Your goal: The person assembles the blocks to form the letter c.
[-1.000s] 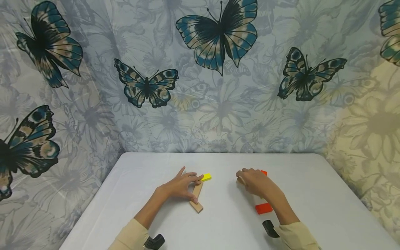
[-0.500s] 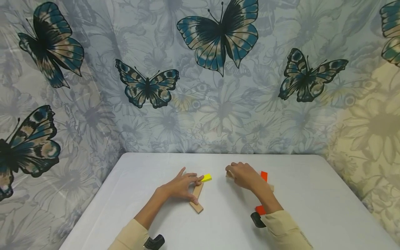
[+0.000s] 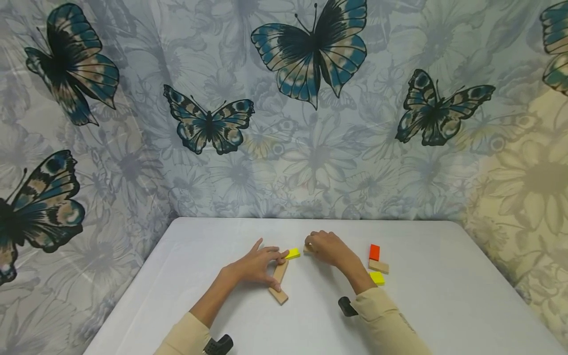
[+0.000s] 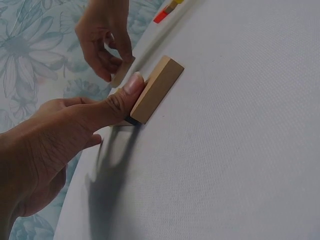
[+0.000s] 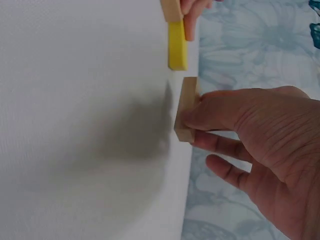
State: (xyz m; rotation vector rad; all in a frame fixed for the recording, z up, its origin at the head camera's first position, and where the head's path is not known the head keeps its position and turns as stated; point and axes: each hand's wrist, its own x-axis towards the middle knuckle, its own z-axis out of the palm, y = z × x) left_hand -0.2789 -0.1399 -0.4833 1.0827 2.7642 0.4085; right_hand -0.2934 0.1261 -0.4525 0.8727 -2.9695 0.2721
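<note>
My left hand (image 3: 257,264) steadies a bent row of blocks, its thumb against a wooden block (image 4: 159,90) at the near end and its fingers at a yellow block (image 3: 293,253) at the far end. Between these two lies another wooden block (image 3: 280,272), partly covered by the hand. My right hand (image 3: 330,248) pinches a further wooden block (image 5: 186,107) between thumb and fingers, just right of the yellow block. In the right wrist view a small gap shows between that held block and the yellow one.
Right of my right forearm, a red block (image 3: 374,252), a wooden block (image 3: 378,266) and a yellow block (image 3: 377,278) lie in a line on the white table (image 3: 443,291). A butterfly-print cloth (image 3: 288,187) hangs behind the table's far edge.
My right hand has carried its wooden block leftward to beside the yellow block. The right-hand line of blocks has come into view, while its nearest red block is now hidden. My left hand stays put.
</note>
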